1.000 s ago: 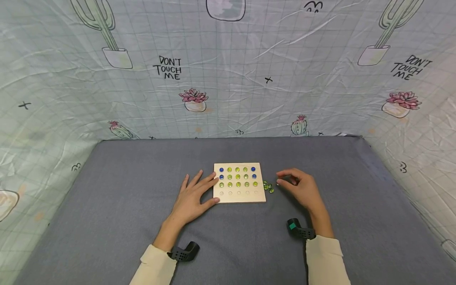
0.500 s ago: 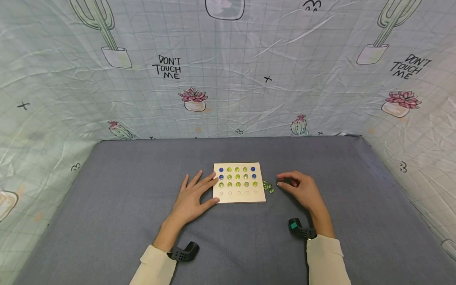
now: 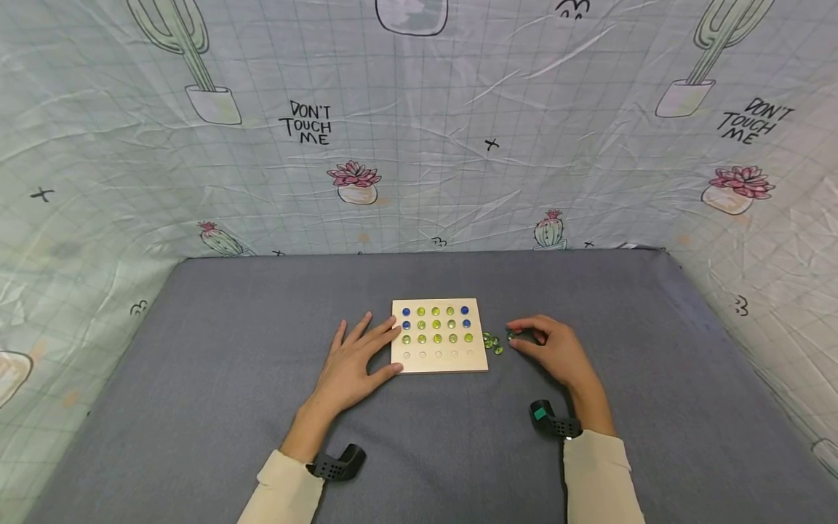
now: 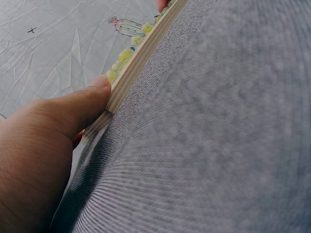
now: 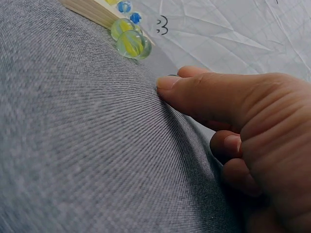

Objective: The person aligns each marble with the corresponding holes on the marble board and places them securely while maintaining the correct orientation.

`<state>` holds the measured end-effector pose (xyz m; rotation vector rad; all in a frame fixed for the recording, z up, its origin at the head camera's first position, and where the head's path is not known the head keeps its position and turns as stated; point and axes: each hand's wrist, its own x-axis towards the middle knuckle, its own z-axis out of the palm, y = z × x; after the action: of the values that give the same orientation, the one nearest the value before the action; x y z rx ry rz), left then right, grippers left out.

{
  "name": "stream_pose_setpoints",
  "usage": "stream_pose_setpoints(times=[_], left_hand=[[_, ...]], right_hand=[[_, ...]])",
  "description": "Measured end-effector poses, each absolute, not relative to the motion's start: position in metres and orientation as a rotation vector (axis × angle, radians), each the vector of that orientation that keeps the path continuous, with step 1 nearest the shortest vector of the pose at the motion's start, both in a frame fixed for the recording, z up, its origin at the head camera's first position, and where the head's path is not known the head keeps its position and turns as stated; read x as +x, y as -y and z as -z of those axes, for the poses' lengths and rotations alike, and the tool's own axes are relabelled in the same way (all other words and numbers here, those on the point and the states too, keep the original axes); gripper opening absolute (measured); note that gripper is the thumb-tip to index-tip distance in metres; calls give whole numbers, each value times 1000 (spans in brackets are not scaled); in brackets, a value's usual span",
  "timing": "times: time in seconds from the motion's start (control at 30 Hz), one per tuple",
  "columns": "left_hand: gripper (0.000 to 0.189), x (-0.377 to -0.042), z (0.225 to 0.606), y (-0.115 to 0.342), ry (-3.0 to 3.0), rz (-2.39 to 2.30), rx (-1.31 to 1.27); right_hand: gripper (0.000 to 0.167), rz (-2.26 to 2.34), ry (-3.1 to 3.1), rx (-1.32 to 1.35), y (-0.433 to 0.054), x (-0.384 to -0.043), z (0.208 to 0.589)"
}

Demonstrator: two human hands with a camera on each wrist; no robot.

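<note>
A pale wooden board (image 3: 440,365) lies on the grey cloth, with rows of round dimples. Yellow-green marbles (image 3: 437,324) fill most of its far three rows, with blue marbles (image 3: 465,324) at the ends of the two farthest. The nearest row shows bare dimples. My left hand (image 3: 353,367) is spread over the board's left edge, its thumb (image 4: 90,99) against the near corner. Just right of the board, several loose green marbles (image 5: 133,44) lie together. Beside them my right hand (image 3: 556,349) pinches a dark-looking marble (image 3: 510,335) between thumb and forefinger, mostly hidden in the right wrist view.
The grey cloth (image 3: 229,327) covers the whole tabletop. A pale printed curtain (image 3: 419,131) hangs behind and at both sides. Each wrist wears a black camera band, one on the left (image 3: 340,463) and one on the right (image 3: 553,422).
The marble between my right thumb and forefinger shows more clearly now, while that hand has barely shifted. My left hand and the board stay in place.
</note>
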<state>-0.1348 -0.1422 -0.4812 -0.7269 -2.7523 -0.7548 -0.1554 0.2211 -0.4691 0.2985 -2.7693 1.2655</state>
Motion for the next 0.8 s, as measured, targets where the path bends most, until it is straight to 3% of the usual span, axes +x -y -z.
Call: stream_pose_setpoints(times=[0.8], left_hand=[[63, -136, 478, 143, 2760, 755, -727]], right_hand=[[20, -1242, 2798, 293, -218, -156, 467]])
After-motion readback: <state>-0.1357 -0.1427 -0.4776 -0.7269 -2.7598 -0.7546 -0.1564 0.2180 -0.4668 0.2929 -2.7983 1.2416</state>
